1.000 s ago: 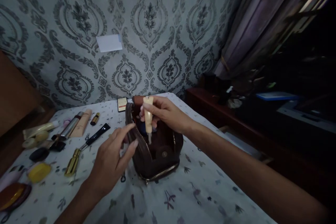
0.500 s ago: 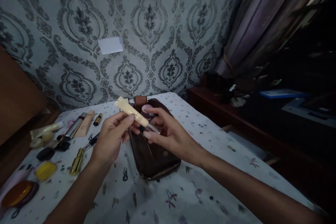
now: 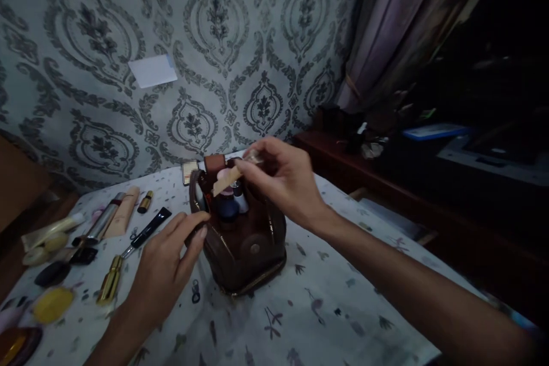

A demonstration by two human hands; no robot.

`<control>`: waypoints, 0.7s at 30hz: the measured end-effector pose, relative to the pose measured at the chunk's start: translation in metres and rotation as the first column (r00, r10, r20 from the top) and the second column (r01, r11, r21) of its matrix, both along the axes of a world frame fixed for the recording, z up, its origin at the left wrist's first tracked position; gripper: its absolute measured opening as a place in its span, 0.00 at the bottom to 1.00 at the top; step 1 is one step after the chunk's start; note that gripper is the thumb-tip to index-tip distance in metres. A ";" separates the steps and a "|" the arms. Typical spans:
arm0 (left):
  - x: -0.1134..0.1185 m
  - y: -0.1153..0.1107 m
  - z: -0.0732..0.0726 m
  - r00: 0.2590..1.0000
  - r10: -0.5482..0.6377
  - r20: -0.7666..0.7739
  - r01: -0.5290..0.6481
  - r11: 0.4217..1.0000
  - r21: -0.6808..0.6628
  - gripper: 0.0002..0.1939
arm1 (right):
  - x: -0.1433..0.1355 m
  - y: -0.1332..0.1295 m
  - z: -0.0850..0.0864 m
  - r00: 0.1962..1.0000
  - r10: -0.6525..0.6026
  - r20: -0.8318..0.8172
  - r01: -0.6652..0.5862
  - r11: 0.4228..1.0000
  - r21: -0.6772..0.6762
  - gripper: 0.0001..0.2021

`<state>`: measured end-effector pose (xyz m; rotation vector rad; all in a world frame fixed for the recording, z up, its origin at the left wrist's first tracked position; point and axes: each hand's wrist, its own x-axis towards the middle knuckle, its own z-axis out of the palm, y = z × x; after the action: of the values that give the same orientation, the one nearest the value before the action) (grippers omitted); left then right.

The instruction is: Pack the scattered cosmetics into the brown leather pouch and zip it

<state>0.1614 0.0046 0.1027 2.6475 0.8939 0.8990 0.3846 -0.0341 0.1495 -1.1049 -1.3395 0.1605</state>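
Back in the right hand (image 3: 288, 183), gripped, the slim cream plastic tube (image 3: 226, 180) slants over the brown leather pouch (image 3: 246, 243), clear cap up-right, flat end down-left; left hand (image 3: 165, 266) open, fingertips on the pouch's rim.

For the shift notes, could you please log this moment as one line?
right hand: holds beige tube above open brown pouch | left hand: fingers on pouch rim | cosmetics left on sheet
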 end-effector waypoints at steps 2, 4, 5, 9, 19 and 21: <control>0.000 0.001 -0.003 1.000 -0.007 0.021 0.006 0.999 0.047 0.15 | -0.002 0.011 -0.001 0.990 0.066 0.124 -0.061 0.997 -0.038 0.08; 0.001 0.002 -0.006 0.999 -0.012 0.036 0.008 0.996 0.086 0.14 | -0.006 0.022 0.001 0.964 0.116 0.239 -0.093 0.990 -0.106 0.08; 0.002 0.003 -0.007 0.999 -0.014 0.042 0.010 0.995 0.096 0.14 | -0.009 0.027 0.001 0.947 0.142 0.287 -0.102 0.983 -0.150 0.08; 0.002 0.003 -0.010 0.998 -0.019 0.059 0.014 0.995 0.097 0.14 | -0.019 0.045 -0.005 0.891 0.211 0.401 -0.077 0.942 -0.325 0.06; 0.001 0.004 -0.013 0.997 -0.011 0.073 0.003 0.994 0.113 0.15 | -0.040 0.072 -0.030 0.794 0.365 0.486 -0.016 0.812 -0.583 0.03; 0.002 0.004 -0.013 0.997 -0.010 0.081 0.000 0.993 0.120 0.14 | -0.043 0.075 -0.029 0.804 0.366 0.469 -0.027 0.810 -0.586 0.04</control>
<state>0.1635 0.0084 0.0900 2.6881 0.8391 1.0837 0.3416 0.0407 0.1204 -1.5737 -2.0394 0.4355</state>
